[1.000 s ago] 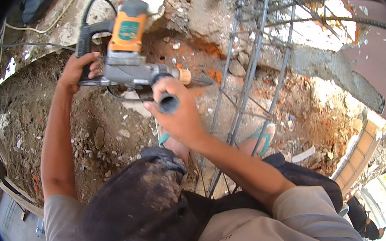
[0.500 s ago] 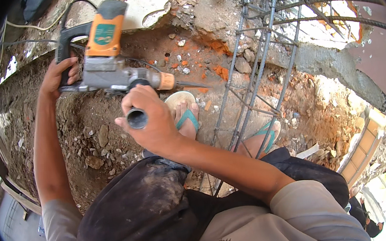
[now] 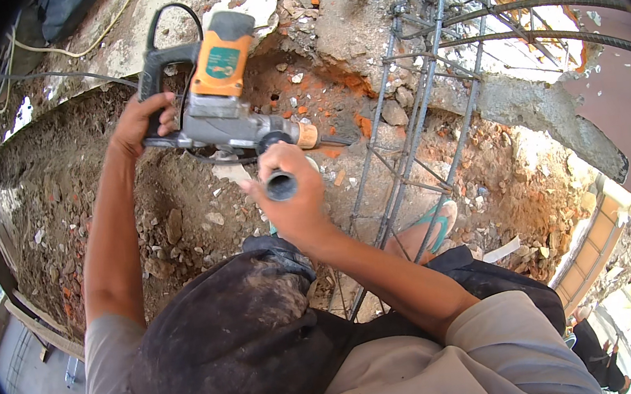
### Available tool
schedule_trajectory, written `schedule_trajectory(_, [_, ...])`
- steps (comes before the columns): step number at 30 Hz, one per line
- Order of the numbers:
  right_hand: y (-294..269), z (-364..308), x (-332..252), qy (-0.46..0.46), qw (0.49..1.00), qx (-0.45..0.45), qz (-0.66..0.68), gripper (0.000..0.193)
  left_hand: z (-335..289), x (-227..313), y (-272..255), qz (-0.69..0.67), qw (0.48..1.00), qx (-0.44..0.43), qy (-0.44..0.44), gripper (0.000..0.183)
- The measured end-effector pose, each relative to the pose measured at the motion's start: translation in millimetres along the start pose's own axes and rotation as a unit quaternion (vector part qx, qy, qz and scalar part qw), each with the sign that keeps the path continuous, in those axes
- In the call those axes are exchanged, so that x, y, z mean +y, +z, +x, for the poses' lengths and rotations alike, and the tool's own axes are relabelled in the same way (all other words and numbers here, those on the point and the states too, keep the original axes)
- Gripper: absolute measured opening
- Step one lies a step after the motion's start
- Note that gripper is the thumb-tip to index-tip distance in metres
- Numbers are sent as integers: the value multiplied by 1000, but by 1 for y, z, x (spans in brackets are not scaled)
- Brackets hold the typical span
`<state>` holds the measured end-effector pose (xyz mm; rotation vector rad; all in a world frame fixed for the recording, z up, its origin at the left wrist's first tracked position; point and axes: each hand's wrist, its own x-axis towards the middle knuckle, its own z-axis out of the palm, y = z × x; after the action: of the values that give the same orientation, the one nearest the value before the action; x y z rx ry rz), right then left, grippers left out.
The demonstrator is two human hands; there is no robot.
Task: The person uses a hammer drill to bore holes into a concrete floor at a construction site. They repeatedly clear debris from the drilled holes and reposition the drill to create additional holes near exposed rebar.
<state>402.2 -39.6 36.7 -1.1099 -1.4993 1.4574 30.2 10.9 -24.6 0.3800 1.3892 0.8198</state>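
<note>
An orange and grey demolition hammer [image 3: 223, 102] lies level across my front, its dark chisel bit [image 3: 336, 141] pointing right toward the rebar cage. My left hand [image 3: 143, 125] is wrapped round the black rear handle. Round the side handle [image 3: 281, 185] near the tool's front, my right hand [image 3: 296, 195] is closed, with the hollow end of the handle facing up. The bit's tip reaches the soil and rubble close to the cage's left bar; whether it touches anything I cannot tell.
A rebar cage [image 3: 420, 121] slants beside the bit, and long bars [image 3: 544, 3] jut out at upper right. Broken concrete [image 3: 550, 121] edges the trench. My sandalled right foot [image 3: 430, 230] stands beneath the cage. A power cable [image 3: 64, 73] trails at upper left. Another person [image 3: 596, 355] shows at lower right.
Both my hands have carried the demolition hammer to the right, bringing its bit nearer the rebar cage. My left foot is now mostly hidden behind my right hand and knee.
</note>
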Motion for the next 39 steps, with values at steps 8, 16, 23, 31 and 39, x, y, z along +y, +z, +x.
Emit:
schedule_trajectory(8, [-26, -13, 17, 8, 1000, 28, 3, 36, -17, -20, 35, -18, 1000, 24, 9, 17])
schedule_trajectory(16, [-2, 10, -12, 36, 999, 6, -11, 35, -18, 9, -6, 37, 999, 36, -3, 19])
schedule_trajectory(23, [33, 24, -16, 13, 997, -46, 67, 38, -62, 51, -42, 58, 992, 112, -3, 20])
schedule_trajectory(31, [1, 16, 14, 26, 996, 12, 86, 36, -17, 49, 6, 77, 996, 25, -20, 15])
schedule_trajectory(39, [-3, 14, 13, 46, 997, 10, 67, 35, -20, 44, 16, 82, 995, 48, -19, 17])
